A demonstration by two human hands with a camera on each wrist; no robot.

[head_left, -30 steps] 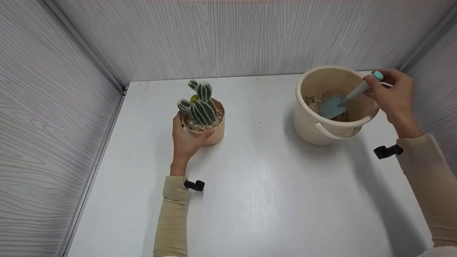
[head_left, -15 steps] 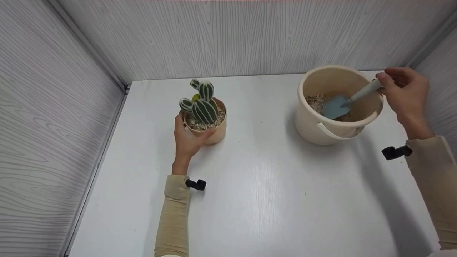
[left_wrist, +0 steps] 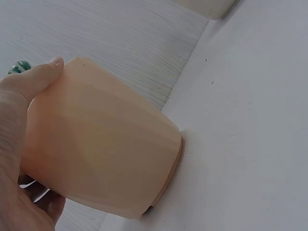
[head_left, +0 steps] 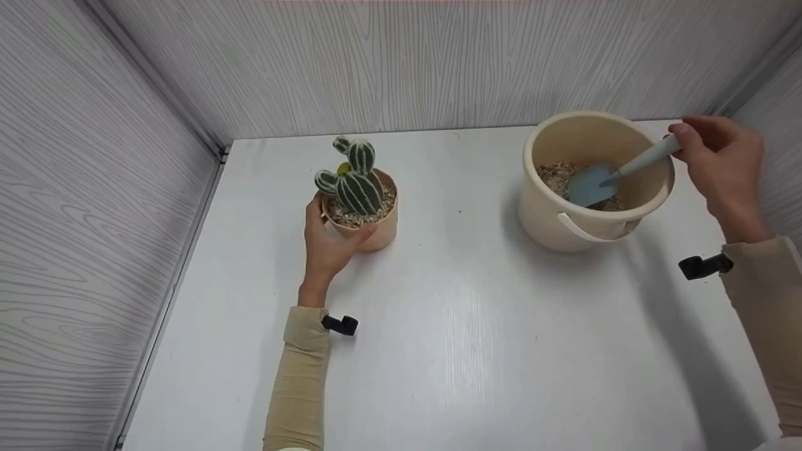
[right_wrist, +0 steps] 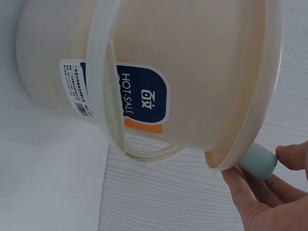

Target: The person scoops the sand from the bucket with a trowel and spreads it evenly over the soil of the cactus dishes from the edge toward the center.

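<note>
A small peach pot [head_left: 369, 225] holding a striped cactus [head_left: 354, 181] is gripped at its side by the left hand [head_left: 326, 244] on the white table [head_left: 451, 326]; well apart, a blue trowel [head_left: 611, 175] resting in the cream bucket [head_left: 564, 219] is pinched by its handle in the right hand [head_left: 720, 166]

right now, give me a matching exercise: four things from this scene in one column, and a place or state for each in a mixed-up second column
Things:
1. cactus pot
2. trowel
3. bucket
4. cactus

Places or states:
A. blade down inside the bucket, handle pinched by the right hand
B. stands on the right of the table, holding gravel
C. gripped by the left hand
D. green with pale stripes, rising out of gravel

Pairs: 1-C, 2-A, 3-B, 4-D
</note>
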